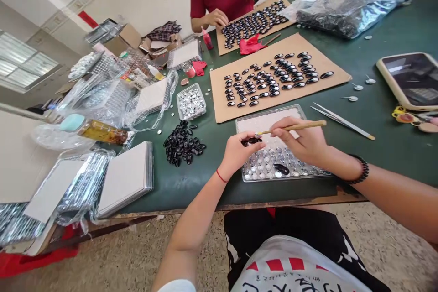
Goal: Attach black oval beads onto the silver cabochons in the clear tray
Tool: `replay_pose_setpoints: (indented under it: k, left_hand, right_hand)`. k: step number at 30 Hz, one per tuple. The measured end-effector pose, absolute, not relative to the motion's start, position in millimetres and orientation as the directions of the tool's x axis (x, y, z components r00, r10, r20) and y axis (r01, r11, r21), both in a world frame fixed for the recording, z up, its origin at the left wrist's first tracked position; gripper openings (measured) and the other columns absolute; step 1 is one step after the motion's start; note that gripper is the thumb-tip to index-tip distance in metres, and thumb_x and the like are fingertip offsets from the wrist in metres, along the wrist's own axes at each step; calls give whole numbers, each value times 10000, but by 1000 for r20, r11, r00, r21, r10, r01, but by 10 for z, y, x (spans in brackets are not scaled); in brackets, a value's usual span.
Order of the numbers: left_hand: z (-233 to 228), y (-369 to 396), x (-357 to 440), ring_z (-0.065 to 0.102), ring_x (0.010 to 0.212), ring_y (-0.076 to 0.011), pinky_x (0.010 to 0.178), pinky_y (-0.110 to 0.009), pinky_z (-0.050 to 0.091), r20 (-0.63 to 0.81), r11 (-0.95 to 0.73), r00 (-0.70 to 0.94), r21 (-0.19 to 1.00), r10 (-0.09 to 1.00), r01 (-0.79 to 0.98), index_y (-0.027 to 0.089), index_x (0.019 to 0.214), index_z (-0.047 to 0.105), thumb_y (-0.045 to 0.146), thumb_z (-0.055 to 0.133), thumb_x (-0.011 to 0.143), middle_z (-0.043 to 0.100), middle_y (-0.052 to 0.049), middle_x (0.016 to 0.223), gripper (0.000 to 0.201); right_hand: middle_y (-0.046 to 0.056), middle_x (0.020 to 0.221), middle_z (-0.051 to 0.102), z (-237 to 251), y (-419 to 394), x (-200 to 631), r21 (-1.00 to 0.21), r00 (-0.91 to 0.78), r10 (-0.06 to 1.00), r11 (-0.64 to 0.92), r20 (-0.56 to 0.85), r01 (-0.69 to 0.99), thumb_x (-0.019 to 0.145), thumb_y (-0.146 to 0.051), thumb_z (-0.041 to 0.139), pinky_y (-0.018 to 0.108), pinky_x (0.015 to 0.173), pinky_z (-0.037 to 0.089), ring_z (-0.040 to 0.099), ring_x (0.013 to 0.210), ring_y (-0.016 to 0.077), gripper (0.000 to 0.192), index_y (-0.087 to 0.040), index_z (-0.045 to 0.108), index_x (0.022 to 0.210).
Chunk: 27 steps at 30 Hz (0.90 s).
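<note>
A: Grip state?
B: Left hand (237,149) pinches a black oval piece (254,140); right hand (304,143) grips a thin wooden stick (304,126), its tip at the piece.
A: Location of the piece?
B: Over the left side of the clear tray (287,178).

Phone (412,80) at right; bottle (102,131) at left; perhaps plaid cloth (164,31) behind.

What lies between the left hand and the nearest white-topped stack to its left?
A pile of loose black pieces on the green tabletop, in the head view.
</note>
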<state>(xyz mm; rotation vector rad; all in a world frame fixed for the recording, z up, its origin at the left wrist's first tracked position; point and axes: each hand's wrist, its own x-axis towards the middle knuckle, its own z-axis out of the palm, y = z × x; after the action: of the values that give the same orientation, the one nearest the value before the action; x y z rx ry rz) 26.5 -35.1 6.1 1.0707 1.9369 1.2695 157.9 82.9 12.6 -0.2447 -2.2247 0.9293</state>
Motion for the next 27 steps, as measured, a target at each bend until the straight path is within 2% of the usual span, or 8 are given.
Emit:
replay_pose_setpoints:
  k: [5, 12, 18, 21, 27]
  left_hand:
    - [43, -359, 175, 440, 529, -86, 518, -226, 358, -77, 271, -475, 895, 877, 355, 169, 870, 677, 356, 676, 605, 629, -21, 708, 325]
    - [68, -362, 177, 444, 538, -82, 523, -218, 367, -74, 272, -479, 893, 875, 359, 164, 892, 673, 339, 671, 613, 638, -33, 752, 329]
    - [91, -372, 190, 431, 530, -77, 520, -211, 363, -87, 292, -469, 875, 879, 386, 162, 888, 676, 346, 659, 626, 628, -22, 707, 321]
    - [92, -374, 203, 434, 527, -73, 522, -212, 371, -83, 287, -467, 878, 880, 384, 163, 893, 671, 352, 654, 632, 641, -26, 760, 323]
    - [59, -373, 214, 520, 609, -107, 579, -227, 412, -54, 268, -495, 889, 867, 372, 153, 869, 666, 337, 609, 682, 657, -44, 808, 269]
  right_hand:
    - [37, 730, 609, 97, 850, 1547, -598, -794, 277, 790, 541, -132, 869, -262, 381, 246, 572, 406, 547, 630, 131, 176, -185, 538, 851]
    - [28, 699, 612, 109, 817, 1546, -538, -793, 237, 832, 562, -132, 874, -252, 368, 226, 546, 380, 532, 589, 114, 182, -178, 528, 826]
    - [19, 685, 607, 79, 809, 1543, -496, -787, 209, 857, 580, -138, 874, -242, 380, 220, 529, 376, 529, 571, 105, 175, -156, 525, 831]
    - [8, 652, 592, 75, 815, 1538, -463, -776, 193, 875, 601, -140, 872, -232, 382, 215, 516, 364, 502, 541, 94, 169, -156, 519, 807]
    - [9, 655, 586, 34, 771, 1526, -390, -778, 130, 907, 615, -157, 866, -234, 394, 229, 530, 347, 494, 558, 101, 161, -165, 513, 782]
